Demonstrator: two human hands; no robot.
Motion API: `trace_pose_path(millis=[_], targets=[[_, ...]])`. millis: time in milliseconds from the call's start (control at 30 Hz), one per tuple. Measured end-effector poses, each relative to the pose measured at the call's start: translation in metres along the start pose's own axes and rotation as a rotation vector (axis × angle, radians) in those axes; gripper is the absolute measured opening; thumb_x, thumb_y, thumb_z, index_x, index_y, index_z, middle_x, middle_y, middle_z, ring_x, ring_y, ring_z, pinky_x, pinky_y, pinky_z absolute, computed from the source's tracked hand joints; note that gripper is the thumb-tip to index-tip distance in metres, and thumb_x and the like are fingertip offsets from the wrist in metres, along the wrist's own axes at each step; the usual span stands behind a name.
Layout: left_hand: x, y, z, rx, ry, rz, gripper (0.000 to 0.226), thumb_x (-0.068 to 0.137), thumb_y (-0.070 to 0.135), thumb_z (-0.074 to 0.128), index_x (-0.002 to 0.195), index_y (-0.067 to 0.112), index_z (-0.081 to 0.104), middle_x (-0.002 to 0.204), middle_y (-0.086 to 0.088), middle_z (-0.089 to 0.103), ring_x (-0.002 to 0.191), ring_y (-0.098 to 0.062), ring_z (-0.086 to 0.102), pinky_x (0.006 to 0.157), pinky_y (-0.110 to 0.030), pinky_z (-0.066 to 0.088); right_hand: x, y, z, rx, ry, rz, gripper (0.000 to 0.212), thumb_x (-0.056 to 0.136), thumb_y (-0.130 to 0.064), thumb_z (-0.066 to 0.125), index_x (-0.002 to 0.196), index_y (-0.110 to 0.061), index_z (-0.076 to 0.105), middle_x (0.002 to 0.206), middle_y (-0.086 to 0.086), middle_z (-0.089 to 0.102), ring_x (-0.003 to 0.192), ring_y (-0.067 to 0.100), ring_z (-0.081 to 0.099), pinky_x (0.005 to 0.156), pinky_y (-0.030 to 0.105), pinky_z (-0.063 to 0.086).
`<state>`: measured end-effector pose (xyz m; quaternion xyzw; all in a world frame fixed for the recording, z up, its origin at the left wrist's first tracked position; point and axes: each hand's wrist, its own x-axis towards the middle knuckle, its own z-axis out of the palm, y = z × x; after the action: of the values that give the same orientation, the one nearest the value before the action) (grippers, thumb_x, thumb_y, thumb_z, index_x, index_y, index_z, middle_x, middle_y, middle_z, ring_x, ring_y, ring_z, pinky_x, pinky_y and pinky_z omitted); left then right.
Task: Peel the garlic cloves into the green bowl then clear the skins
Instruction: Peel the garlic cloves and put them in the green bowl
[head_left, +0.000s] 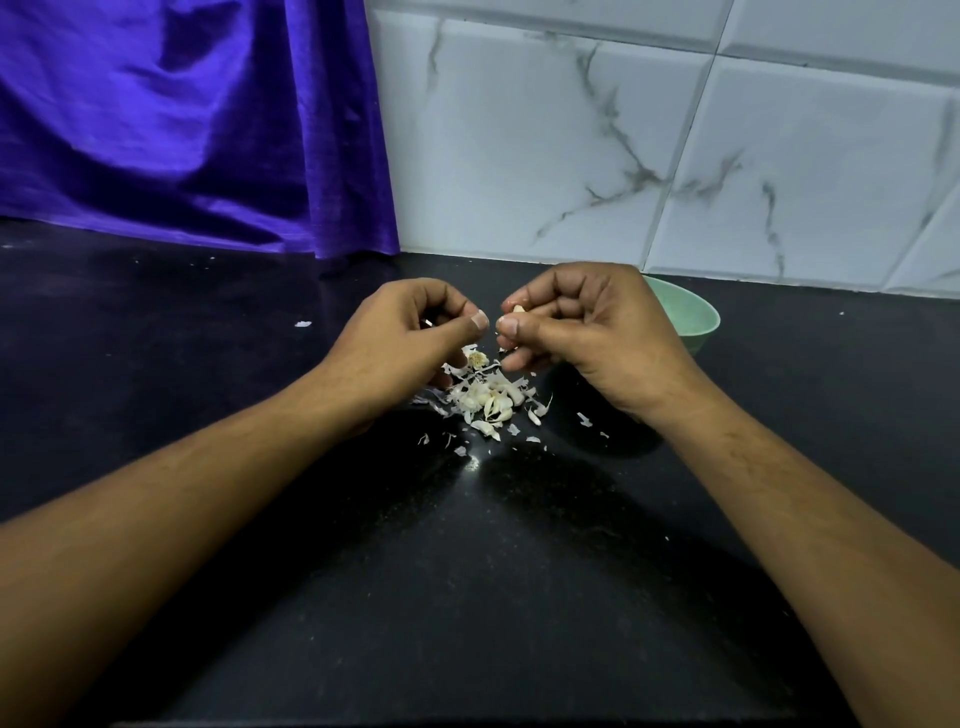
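Fingers (527, 358) of the right hand (592, 332) curl round a garlic clove (518, 309), pinching it under the thumb just in front of the green bowl (693, 317), while the left hand (405, 332) curls thumb to forefinger, on what I cannot tell, above the skins (483, 395) heaped on the black worktop (467, 571).

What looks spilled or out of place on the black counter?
Garlic skins lie heaped on the counter beneath the left hand and right hand, with stray flakes scattered: one far left, one far right near the wall. Nothing looks damaged.
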<state>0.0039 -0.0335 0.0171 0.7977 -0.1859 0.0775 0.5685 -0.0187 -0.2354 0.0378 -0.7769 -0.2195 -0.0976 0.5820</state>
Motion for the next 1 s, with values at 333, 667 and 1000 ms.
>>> trace_pose_path(millis=[333,667,1000], targets=[[0.000,0.000,0.000,-0.002,0.006,0.000,0.011,0.096,0.028,0.073,0.095,0.017,0.074,0.090,-0.009,0.075,0.077,-0.016,0.073,0.070,-0.040,0.063,-0.002,-0.002,0.003,0.048,0.011,0.013,0.009,0.093,-0.005,0.072,0.100,-0.002,0.068,0.082,0.014,0.078,0.073,0.027,0.078,0.074,0.053,0.062],[-0.002,0.003,0.001,0.003,0.004,-0.009,0.014,0.096,0.028,0.073,0.095,0.014,0.074,0.090,-0.011,0.075,0.074,-0.014,0.072,0.074,-0.046,0.063,0.000,-0.003,-0.007,-0.198,0.082,-0.117,0.019,0.098,-0.020,0.070,0.090,-0.003,0.070,0.070,0.008,0.072,0.061,0.028,0.074,0.059,0.033,0.060],[-0.001,0.003,-0.002,0.024,0.011,0.013,0.015,0.095,0.029,0.074,0.093,0.014,0.074,0.087,-0.007,0.076,0.074,-0.009,0.070,0.072,-0.043,0.063,0.013,0.009,-0.055,-0.551,0.380,-0.056,0.017,0.090,-0.007,0.073,0.096,-0.020,0.081,0.087,-0.005,0.078,0.088,0.016,0.073,0.083,0.021,0.053]])
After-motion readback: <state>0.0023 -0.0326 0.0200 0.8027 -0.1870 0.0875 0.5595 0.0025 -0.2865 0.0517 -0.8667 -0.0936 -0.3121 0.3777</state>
